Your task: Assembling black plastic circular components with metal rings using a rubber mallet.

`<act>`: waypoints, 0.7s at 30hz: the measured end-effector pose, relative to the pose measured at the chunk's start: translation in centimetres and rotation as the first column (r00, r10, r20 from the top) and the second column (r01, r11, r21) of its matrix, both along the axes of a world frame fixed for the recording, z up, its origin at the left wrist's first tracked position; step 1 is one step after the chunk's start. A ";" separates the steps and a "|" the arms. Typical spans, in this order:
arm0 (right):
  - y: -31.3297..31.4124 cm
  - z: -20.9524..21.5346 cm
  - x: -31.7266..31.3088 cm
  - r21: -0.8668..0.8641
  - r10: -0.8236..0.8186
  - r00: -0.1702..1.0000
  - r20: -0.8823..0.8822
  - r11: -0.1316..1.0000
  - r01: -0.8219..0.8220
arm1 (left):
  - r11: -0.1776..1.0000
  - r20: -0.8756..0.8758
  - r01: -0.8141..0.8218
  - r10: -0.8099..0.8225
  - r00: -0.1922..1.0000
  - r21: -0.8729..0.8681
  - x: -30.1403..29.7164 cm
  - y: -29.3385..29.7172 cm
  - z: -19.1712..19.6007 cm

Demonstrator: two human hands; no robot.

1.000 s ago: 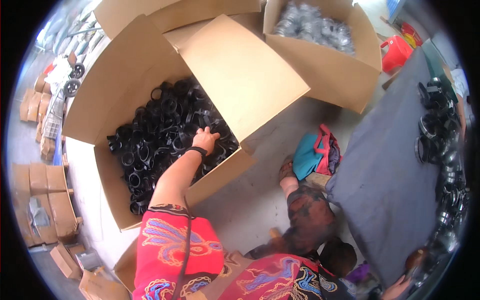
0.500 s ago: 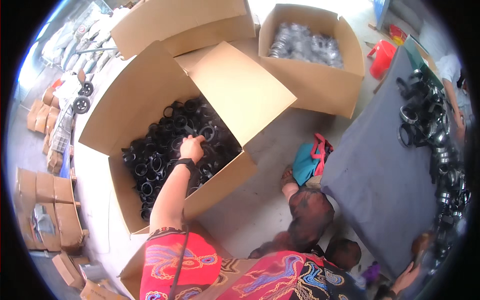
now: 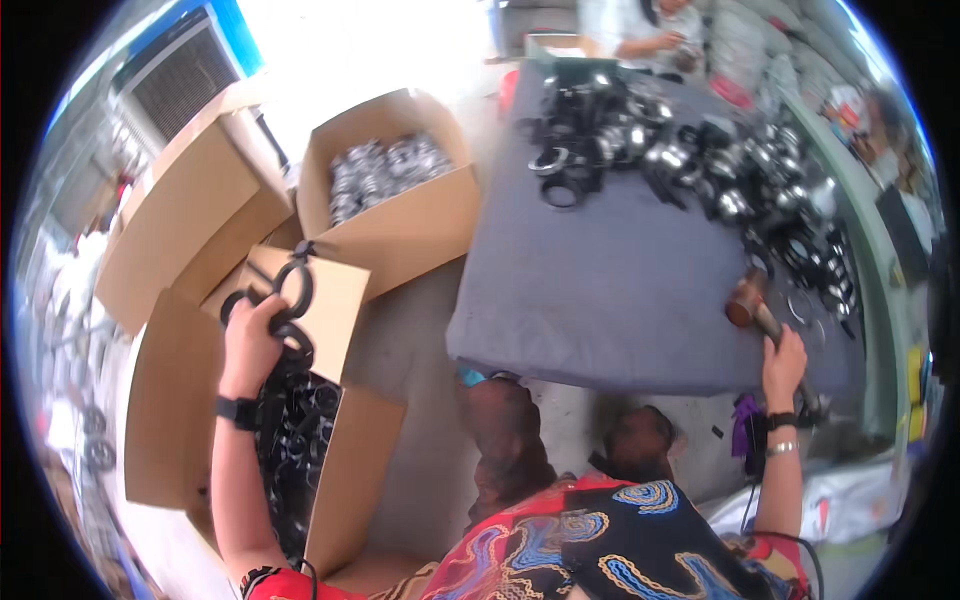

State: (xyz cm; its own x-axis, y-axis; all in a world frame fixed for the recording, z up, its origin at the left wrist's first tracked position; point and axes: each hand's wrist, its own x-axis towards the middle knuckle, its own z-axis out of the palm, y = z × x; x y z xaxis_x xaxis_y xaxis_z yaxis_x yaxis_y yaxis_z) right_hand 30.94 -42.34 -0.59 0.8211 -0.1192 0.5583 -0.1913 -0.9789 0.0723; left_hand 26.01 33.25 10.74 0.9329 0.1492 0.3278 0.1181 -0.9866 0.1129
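Observation:
My left hand (image 3: 250,350) is closed round several black plastic rings (image 3: 296,292) with protruding tabs, lifted over the open cardboard box (image 3: 165,410) on the left. More of these black rings (image 3: 295,440) lie heaped in that box. On the right, my right hand (image 3: 785,362) grips the handle of a mallet (image 3: 743,304) with a brown head, low over the grey-covered table (image 3: 590,290). Just beyond the mallet, black rings and shiny metal rings (image 3: 735,205) lie piled along the table's far and right sides.
A second cardboard box (image 3: 395,235) of silvery rings stands beyond the first, with another large carton (image 3: 190,200) to its left. Across the table sits another person (image 3: 650,35) with something in hand. A green ledge (image 3: 870,270) borders the table on the right.
The view has swung right toward the table. My left hand has come up out of the box with black rings in it. My right hand and the mallet now show fully above the table.

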 end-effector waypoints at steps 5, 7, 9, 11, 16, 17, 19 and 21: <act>-0.5 0.7 -1.3 0.024 -0.066 0.998 -0.018 0.997 0.067 | 0.875 0.065 0.480 -0.483 0.873 0.054 10.7 -16.6 4.0; -0.4 0.4 -1.2 0.032 -0.057 0.998 -0.008 0.998 0.057 | 0.781 0.048 0.624 -0.625 0.779 0.044 14.5 -22.1 3.2; -0.5 0.5 -1.6 0.030 -0.072 0.997 -0.007 0.997 0.073 | 0.703 -0.016 0.712 -0.711 0.703 0.003 17.5 -27.3 2.0; -0.4 0.5 -1.3 0.034 -0.052 0.999 0.002 0.998 0.052 | 0.699 -0.103 0.715 -0.709 0.698 0.027 19.0 -31.6 1.2; 0.2 0.6 -1.2 0.025 -0.070 0.997 0.022 0.997 0.070 | 0.735 -0.197 0.678 -0.663 0.722 0.013 21.6 -38.9 -1.4; 0.3 0.7 -1.0 0.031 -0.050 0.998 0.034 0.998 0.049 | 0.773 -0.182 0.634 -0.619 0.764 0.030 21.7 -39.7 -1.7; 0.4 1.1 -0.9 0.046 -0.041 0.999 0.022 0.998 0.040 | 0.770 -0.304 0.634 -0.588 0.749 0.072 21.4 -40.5 -0.6; 0.5 1.6 -0.7 0.051 -0.049 0.999 -0.010 0.998 0.049 | 0.764 -0.379 0.629 -0.546 0.747 0.140 20.8 -40.3 0.2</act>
State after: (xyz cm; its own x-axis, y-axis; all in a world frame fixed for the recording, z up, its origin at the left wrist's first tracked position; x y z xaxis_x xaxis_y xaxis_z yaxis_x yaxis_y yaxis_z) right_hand 30.26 -41.80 1.04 0.8185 -0.1874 0.5430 -0.2387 -0.9708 0.0246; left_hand 46.82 -7.08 10.99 0.8609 -0.5078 -0.0324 -0.5086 -0.8573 -0.0795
